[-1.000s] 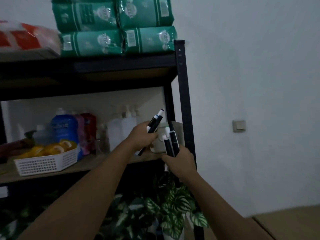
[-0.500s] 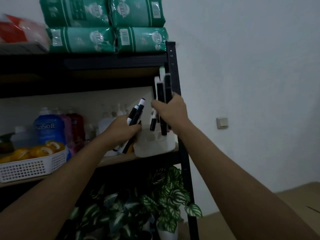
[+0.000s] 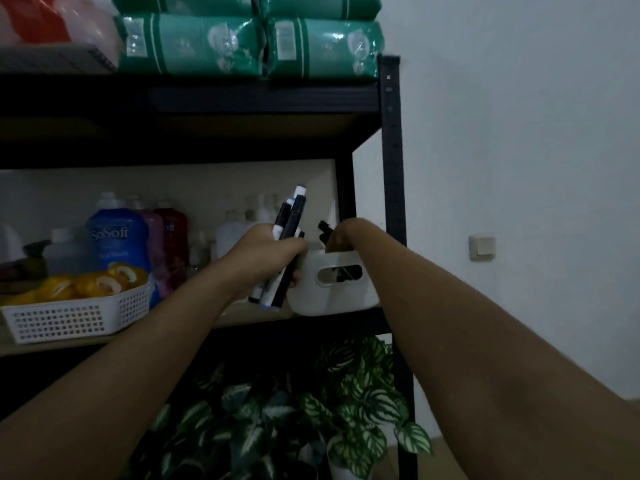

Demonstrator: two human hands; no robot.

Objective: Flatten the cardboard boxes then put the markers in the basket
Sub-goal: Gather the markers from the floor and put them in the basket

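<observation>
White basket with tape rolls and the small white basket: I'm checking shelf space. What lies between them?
Head view: the left hand gripping a bundle of markers.

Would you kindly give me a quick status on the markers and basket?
Left hand grips a marker bundle beside the basket. Right hand down in the basket, fingers hidden. Nothing blocking.

dim, bluish cast | soft focus — grainy | wide-angle edge bend

Dim room — black metal shelving point(image 3: 391, 174) against pale wall point(image 3: 519, 133)
</observation>
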